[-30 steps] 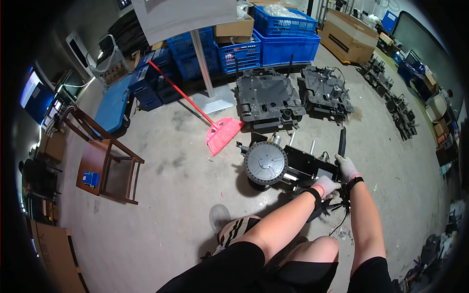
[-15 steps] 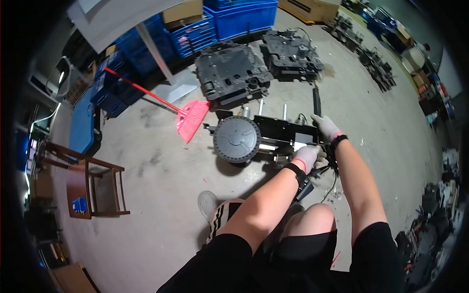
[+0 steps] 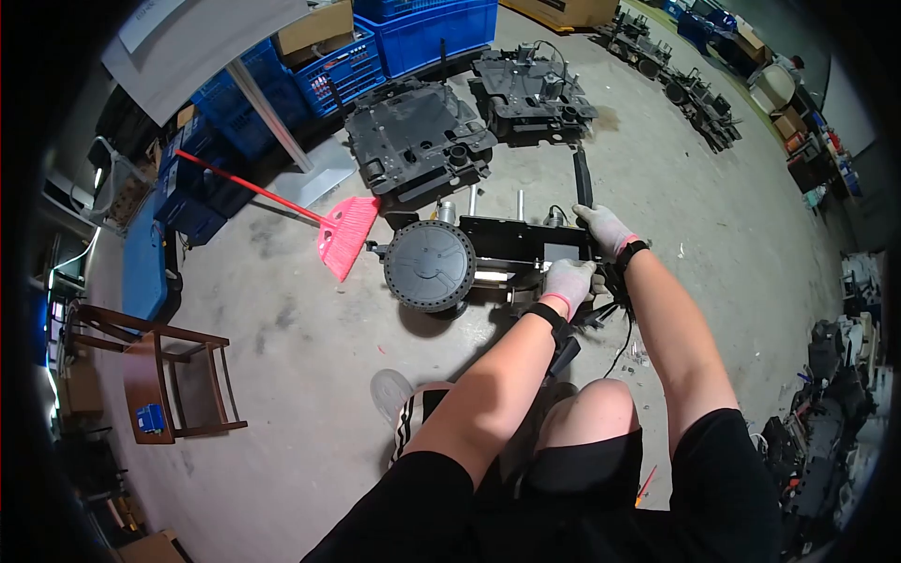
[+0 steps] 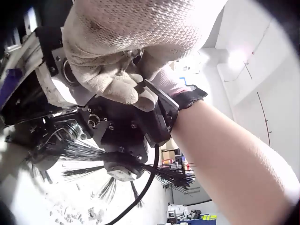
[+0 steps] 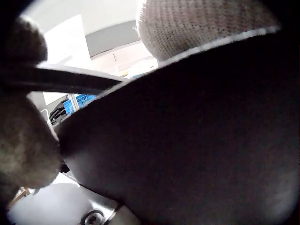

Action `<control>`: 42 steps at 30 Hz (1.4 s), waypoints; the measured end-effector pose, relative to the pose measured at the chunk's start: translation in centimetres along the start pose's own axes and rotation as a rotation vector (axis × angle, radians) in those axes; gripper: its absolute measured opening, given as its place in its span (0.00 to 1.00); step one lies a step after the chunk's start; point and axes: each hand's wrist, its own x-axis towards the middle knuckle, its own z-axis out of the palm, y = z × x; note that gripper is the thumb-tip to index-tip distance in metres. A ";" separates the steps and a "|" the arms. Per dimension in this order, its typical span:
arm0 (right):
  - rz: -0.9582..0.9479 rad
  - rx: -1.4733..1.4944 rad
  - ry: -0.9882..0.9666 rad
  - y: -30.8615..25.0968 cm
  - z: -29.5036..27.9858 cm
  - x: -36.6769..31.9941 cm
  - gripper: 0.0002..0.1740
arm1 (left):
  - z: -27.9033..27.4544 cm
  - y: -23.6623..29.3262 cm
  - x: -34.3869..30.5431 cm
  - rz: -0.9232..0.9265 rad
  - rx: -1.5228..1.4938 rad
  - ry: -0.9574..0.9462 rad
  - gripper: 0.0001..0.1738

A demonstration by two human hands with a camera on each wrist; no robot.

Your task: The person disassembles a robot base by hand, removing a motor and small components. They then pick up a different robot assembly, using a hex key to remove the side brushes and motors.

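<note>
A black machine chassis with a large round grey wheel stands before the person's knees. At its right end, the gloved right hand grips a black bar, which passes between thumb and finger in the right wrist view. Close beside it, the gloved left hand bends over the same end. Its fingers curl together in the left wrist view, pinching a small metal part that they mostly hide. Below them are a black-bristled brush and a black box-like part with a cable.
Two dark chassis units lie beyond the machine. A red broom leans near a metal stand, with blue crates behind. On the left is a wooden chair bearing a small blue box. Parts are heaped at the right edge.
The head view has swung, so the machine and surroundings appear farther left and higher. Both hands stay at the machine's right end, the right one still on the bar.
</note>
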 end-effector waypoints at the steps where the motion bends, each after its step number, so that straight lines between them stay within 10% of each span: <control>1: -0.003 -0.003 0.004 0.1 -0.2 0.3 0.18 | 0.2 0.1 -0.2 -0.020 0.042 0.020 0.14; 20: -0.028 -0.010 -0.011 1.2 -0.7 1.7 0.21 | -0.1 0.2 0.6 -0.304 -0.222 -0.040 0.07; 42: -0.027 -0.050 -0.010 0.3 -0.3 0.6 0.20 | 0.5 -0.8 0.8 -0.047 -0.162 0.050 0.15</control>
